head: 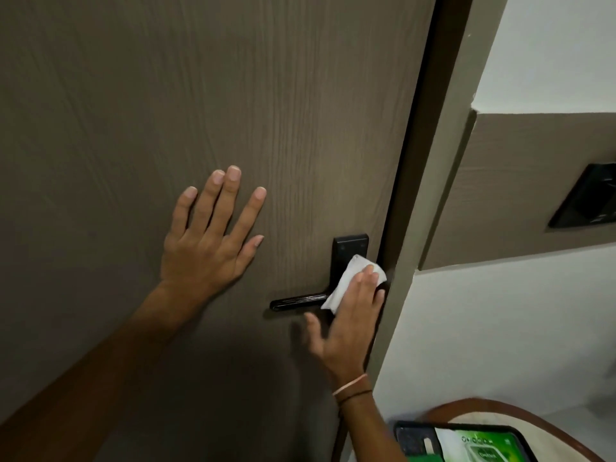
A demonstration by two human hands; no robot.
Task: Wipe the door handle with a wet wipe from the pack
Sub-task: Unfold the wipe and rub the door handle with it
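Observation:
A black lever door handle [298,300] with a tall black backplate [348,250] is mounted near the right edge of a brown wood-grain door [200,95]. My right hand [350,323] presses a white wet wipe [346,283] flat against the backplate where the lever joins it, fingers pointing up. My left hand [210,236] lies flat on the door, fingers spread, left of the handle and holding nothing. The green wet wipe pack [480,450] lies at the bottom right on a dark tray.
The door frame [430,181] runs up just right of the handle. A black wall switch plate [586,200] sits on a brown panel at right. A round table with a brown rim [520,408] holds a dark tray [410,441] at the bottom right.

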